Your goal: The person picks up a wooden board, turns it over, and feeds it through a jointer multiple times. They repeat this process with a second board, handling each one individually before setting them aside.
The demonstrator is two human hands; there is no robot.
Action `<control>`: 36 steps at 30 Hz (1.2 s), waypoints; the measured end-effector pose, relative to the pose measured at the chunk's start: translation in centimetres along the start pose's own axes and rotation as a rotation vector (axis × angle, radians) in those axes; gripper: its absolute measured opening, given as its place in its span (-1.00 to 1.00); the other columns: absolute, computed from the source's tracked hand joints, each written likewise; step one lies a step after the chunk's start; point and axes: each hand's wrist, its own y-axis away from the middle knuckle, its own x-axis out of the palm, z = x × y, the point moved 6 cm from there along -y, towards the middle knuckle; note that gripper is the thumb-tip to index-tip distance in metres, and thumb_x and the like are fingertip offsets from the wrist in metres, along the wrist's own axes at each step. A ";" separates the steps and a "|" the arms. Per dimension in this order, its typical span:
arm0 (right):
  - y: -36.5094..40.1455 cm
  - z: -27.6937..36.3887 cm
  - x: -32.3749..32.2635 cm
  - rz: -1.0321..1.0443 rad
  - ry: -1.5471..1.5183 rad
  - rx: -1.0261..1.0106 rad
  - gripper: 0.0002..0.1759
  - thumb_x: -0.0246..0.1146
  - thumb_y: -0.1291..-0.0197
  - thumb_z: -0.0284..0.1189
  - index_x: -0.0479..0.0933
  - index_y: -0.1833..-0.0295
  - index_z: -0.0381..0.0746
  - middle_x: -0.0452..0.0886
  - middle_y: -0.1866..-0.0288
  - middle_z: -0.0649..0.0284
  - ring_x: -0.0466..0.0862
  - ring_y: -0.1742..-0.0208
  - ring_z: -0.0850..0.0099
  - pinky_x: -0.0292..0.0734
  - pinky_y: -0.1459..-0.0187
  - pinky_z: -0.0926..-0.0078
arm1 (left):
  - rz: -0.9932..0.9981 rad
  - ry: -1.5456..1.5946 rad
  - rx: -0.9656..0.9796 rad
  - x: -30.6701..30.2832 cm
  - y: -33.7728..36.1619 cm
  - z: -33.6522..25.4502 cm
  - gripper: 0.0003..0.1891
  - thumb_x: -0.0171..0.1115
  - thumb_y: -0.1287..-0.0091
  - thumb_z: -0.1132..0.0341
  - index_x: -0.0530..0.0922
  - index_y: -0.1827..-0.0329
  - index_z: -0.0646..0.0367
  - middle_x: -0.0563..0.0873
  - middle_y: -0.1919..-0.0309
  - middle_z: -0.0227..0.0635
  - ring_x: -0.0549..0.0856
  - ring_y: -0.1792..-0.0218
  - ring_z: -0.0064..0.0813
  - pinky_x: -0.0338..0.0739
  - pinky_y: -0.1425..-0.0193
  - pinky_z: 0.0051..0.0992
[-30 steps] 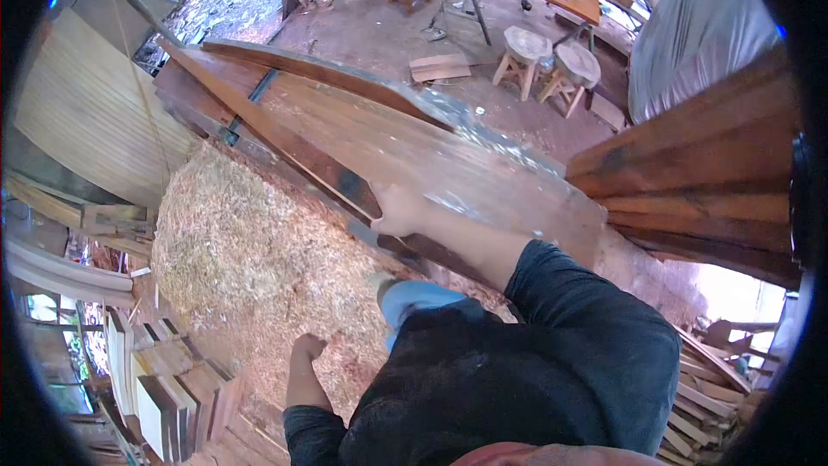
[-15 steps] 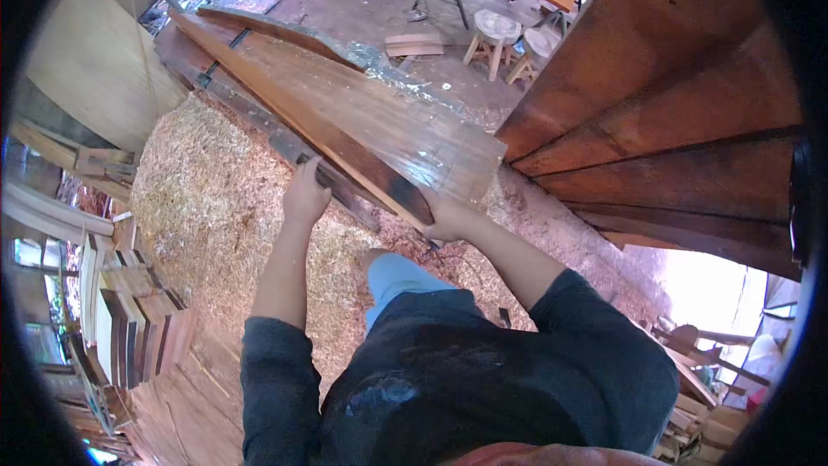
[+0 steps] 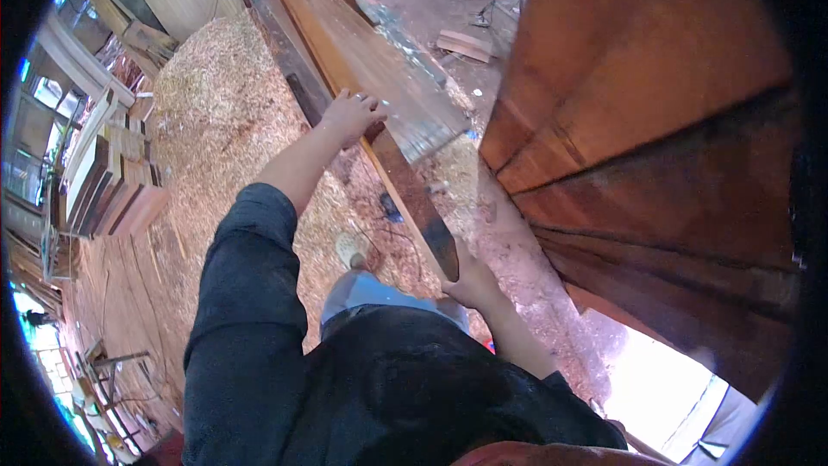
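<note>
A long narrow reddish plank (image 3: 405,181) runs from the upper left down toward me, its dark near end at my waist. My right hand (image 3: 470,280) grips that near end from below. My left hand (image 3: 349,114) rests on top of the plank farther up, fingers spread over its edge. Beside it lies a wider weathered board (image 3: 392,69), part of a low pile of long boards.
A big heap of sawdust (image 3: 216,112) covers the ground to the left. A tall stack of red-brown planks (image 3: 647,138) fills the right side. Short cut boards (image 3: 112,181) stand stacked at the left. A stool and offcuts sit far back.
The narrow plank has slid toward me and out from the pile. My right hand came down to my waist with its end; my left hand moved on top of it.
</note>
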 end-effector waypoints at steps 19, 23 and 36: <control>33.8 -29.6 0.1 -0.112 -0.048 0.207 -0.18 0.46 0.01 -0.42 0.37 -0.45 0.01 0.79 -0.03 -0.12 0.77 -0.11 -0.20 0.69 -0.10 -0.15 | 0.295 0.038 0.473 -7.4 -0.4 -36.0 -0.83 0.48 -0.16 0.31 0.82 0.17 -0.05 0.87 0.24 -0.23 0.87 0.10 -0.09 0.77 0.00 -0.09; 40.2 -36.0 2.0 -0.010 -0.134 0.518 -0.12 0.56 0.12 -0.40 0.47 -0.43 -0.05 0.79 -0.07 -0.09 0.76 -0.17 -0.14 0.70 -0.17 0.01 | 0.241 0.152 0.593 -9.2 1.5 -43.8 -0.88 0.50 -0.09 0.31 0.86 0.29 0.00 0.88 0.30 -0.22 0.88 0.20 -0.10 0.79 0.09 -0.13; 57.0 -45.6 6.3 -0.145 -0.033 0.653 -0.08 0.60 0.30 -0.58 0.64 -0.40 -0.17 0.82 -0.06 -0.10 0.85 -0.09 0.03 0.76 -0.08 0.09 | 0.110 0.526 0.794 -12.8 8.5 -61.6 -0.92 0.41 -0.07 0.32 0.81 0.43 0.08 0.84 0.42 -0.14 0.87 0.29 -0.09 0.78 0.19 -0.10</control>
